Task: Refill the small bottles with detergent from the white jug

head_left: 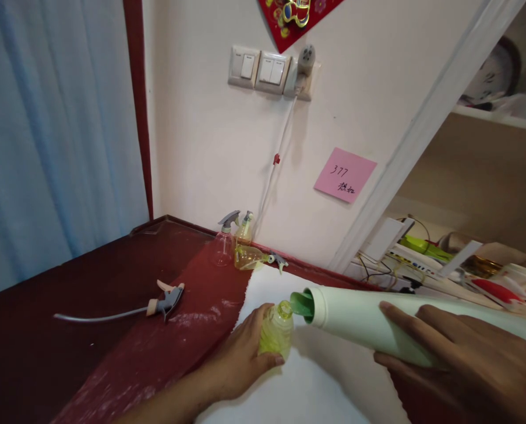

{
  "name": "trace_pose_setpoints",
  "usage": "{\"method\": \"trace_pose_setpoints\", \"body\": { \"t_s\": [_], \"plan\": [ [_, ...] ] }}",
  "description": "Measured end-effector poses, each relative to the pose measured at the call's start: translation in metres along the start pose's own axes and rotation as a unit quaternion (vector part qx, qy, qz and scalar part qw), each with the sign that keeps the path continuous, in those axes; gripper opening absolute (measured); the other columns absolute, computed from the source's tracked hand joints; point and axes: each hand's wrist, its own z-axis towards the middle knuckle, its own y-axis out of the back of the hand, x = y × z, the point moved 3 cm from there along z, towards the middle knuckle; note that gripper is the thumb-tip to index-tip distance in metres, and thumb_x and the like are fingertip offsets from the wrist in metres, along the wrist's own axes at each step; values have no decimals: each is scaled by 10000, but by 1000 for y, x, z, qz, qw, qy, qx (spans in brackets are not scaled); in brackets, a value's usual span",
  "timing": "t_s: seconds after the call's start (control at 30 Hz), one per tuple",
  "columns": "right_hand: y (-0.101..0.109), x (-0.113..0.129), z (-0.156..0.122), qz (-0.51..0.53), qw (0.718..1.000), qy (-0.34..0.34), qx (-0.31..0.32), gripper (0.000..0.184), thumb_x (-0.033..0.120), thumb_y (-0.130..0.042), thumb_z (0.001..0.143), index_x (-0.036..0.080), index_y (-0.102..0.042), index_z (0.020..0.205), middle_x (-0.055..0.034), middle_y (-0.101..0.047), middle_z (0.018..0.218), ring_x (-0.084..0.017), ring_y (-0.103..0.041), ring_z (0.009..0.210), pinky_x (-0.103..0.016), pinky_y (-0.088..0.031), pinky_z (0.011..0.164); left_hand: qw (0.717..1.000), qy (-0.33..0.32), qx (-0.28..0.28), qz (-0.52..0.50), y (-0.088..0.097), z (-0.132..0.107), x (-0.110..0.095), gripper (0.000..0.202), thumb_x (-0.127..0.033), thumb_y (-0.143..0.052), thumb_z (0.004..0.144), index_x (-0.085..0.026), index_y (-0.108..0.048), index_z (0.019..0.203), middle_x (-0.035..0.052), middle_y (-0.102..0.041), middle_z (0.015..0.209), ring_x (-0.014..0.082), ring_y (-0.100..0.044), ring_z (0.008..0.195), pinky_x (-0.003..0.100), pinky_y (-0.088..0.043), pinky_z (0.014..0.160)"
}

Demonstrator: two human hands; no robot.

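Observation:
My left hand (240, 359) grips a small yellow-green bottle (277, 330) that stands upright and uncapped on a white cloth (307, 388). My right hand (461, 359) holds a large white bottle (369, 321) tipped nearly flat, its green spout (302, 305) right over the small bottle's mouth. A detached spray head with a long tube (163, 301) lies on the dark red table (46, 341), to the left of my left hand.
Three small spray bottles (239, 244) cluster by the wall, one lying on its side. A white cable (277, 159) hangs from a wall socket. A pink note (345, 175) is stuck on the wall. A cluttered shelf (448, 259) fills the right.

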Motion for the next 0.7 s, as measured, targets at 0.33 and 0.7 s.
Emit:
{"method": "trace_pose_setpoints", "body": {
  "t_s": [0.33,0.7],
  "plan": [
    [0,2,3,-1,1000,-2,-4,315,370,-479,1037,203,-571,1288,-89,-711,950,-269,-701,697,-377,-525,558,1000,9,5,10,0,1,-1,881,-330,-693,817,-186,-273,1578,128,-374,1642,320,-326,1509,468,-222,1267],
    [0,-1,1,10,1000,-8,-18,331,420,-450,1031,232,-580,1270,-99,-731,964,-305,-717,712,-399,-513,516,1000,-6,3,8,-1,2,1,871,-309,-696,823,-191,-274,1575,119,-396,1625,298,-341,1498,449,-238,1263]
  ]
}}
